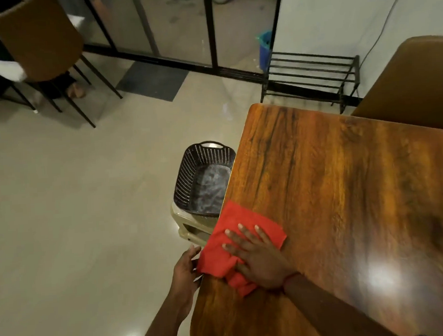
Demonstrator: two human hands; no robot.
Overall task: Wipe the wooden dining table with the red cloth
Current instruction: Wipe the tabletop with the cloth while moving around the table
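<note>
We see the floor filling the left of the view, pale and glossy, and the wooden counter running from about five o'clock up toward one o'clock, its top shiny with a lamp glare near the lower right. A brown chair stands behind its far edge at two o'clock, a second chair sits well apart at eleven o'clock, and a low black rack stands against the wall at one o'clock. Just beside the counter's left edge, a dark perforated basket rests on a beige stool. The red cloth lies on the counter's left edge near the middle of the view, partly folded, one corner hanging over the edge. Our right hand lies flat on it, fingers spread and open, pressing down rather than pinching. Our left hand is off the counter at seven o'clock, fingers loosely open and touching or nearly touching the overhanging corner; we cannot tell which. We judge the cloth light, soft and limp, likely to bunch and slide easily on the polished wood, so a flat palm over its middle should carry it best, with the loose corner tucked under first.
</note>
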